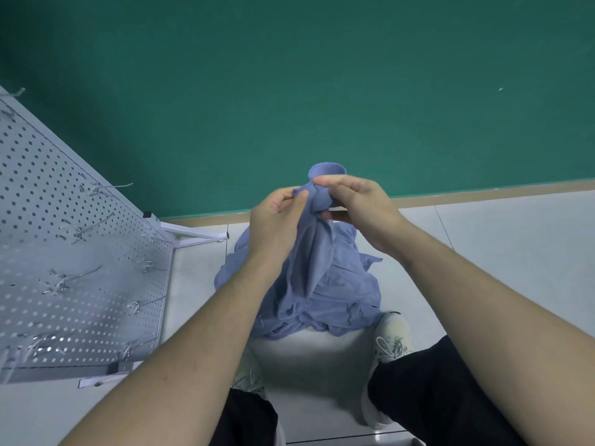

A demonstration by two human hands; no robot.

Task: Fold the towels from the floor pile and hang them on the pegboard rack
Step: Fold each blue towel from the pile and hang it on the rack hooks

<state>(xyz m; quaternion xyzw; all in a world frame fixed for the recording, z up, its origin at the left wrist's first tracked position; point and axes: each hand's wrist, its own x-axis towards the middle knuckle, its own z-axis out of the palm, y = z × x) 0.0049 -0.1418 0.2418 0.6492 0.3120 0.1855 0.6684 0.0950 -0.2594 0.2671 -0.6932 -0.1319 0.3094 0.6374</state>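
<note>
A blue towel [317, 252] hangs bunched from both my hands, raised over the pile of blue towels [341, 304] on the floor. My left hand [277, 217] pinches the towel's top edge between thumb and fingers. Just to its right, my right hand [357, 204] pinches the same edge, and a rounded loop of cloth sticks up above the fingers. The towel's lower part still lies on the pile. The grey pegboard rack [70, 252] stands at the left, with several bare metal hooks [77, 278] sticking out of it.
A green wall [289, 91] rises right behind the pile. The rack's white foot [196, 235] reaches toward the pile on the pale tiled floor [483, 246]. My white shoes [391, 346] and dark trouser legs stand close in front of the pile.
</note>
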